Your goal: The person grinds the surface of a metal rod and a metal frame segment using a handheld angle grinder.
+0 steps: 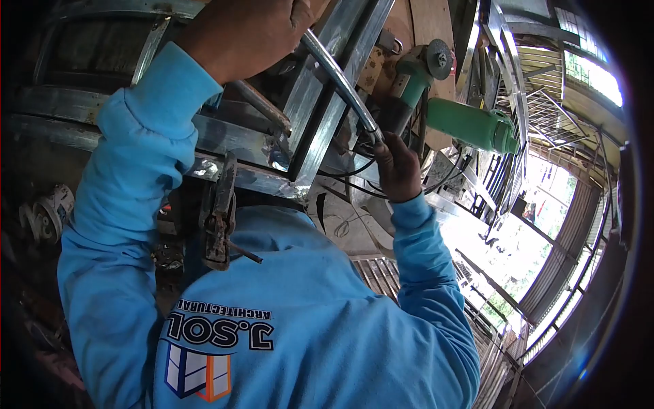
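A shiny metal rod (338, 80) slants across the top middle, over a frame of square steel tubes (327, 129). My left hand (248, 34) is closed at the rod's upper end; its fingers are partly cut off by the top edge of the view. At the lower end, my right hand (398, 167) grips the rod between thumb and fingers. A rusty round bar (262, 108) lies below my left hand. Nearer my body, a worn metal clamp (219, 218) is fixed on the frame's edge.
A green angle grinder (410, 78) with a disc lies beyond my right hand, beside a green bottle (470, 125). Dark cables (354, 183) run near my right wrist. Metal grilles (552, 119) stand at the right. Round containers (51, 215) sit at the far left.
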A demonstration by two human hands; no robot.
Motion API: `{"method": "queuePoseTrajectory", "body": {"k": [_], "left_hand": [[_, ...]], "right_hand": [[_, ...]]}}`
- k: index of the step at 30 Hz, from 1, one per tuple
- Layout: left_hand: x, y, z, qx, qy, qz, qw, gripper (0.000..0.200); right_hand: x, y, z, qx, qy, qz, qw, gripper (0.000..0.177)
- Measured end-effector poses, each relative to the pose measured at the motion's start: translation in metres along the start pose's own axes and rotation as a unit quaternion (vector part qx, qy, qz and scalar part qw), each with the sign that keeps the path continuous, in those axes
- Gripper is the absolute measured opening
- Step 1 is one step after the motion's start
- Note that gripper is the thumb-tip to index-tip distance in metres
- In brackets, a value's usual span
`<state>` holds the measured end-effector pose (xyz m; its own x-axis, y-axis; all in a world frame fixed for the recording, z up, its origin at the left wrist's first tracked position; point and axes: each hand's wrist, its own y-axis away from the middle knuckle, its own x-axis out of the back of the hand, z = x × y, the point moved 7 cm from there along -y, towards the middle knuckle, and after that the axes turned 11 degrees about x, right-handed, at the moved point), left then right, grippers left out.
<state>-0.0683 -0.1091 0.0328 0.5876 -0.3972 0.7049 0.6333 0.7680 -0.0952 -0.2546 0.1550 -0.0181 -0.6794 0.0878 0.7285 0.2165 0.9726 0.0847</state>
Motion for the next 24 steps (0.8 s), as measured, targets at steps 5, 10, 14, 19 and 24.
{"method": "queuePoseTrajectory", "body": {"k": [5,10,14,19,24], "left_hand": [[-0.008,0.001,-0.007,0.015,-0.040,0.013,0.999,0.024],[-0.005,0.003,-0.004,0.040,-0.037,0.003,0.999,0.023],[-0.002,0.000,0.004,0.046,0.038,-0.062,0.996,0.019],[-0.032,-0.003,-0.026,0.033,0.014,-0.076,0.996,0.022],[-0.027,-0.006,-0.032,0.057,0.004,-0.032,0.998,0.026]], "right_hand": [[0.004,-0.004,0.001,-0.003,-0.044,-0.043,0.998,0.028],[0.002,-0.002,-0.022,0.072,0.223,0.123,0.964,0.026],[-0.003,0.002,0.009,-0.011,0.032,-0.053,0.998,0.032],[-0.012,0.011,-0.002,-0.058,-0.150,-0.175,0.971,0.040],[-0.002,0.003,-0.012,-0.097,0.219,-0.032,0.970,0.034]]}}
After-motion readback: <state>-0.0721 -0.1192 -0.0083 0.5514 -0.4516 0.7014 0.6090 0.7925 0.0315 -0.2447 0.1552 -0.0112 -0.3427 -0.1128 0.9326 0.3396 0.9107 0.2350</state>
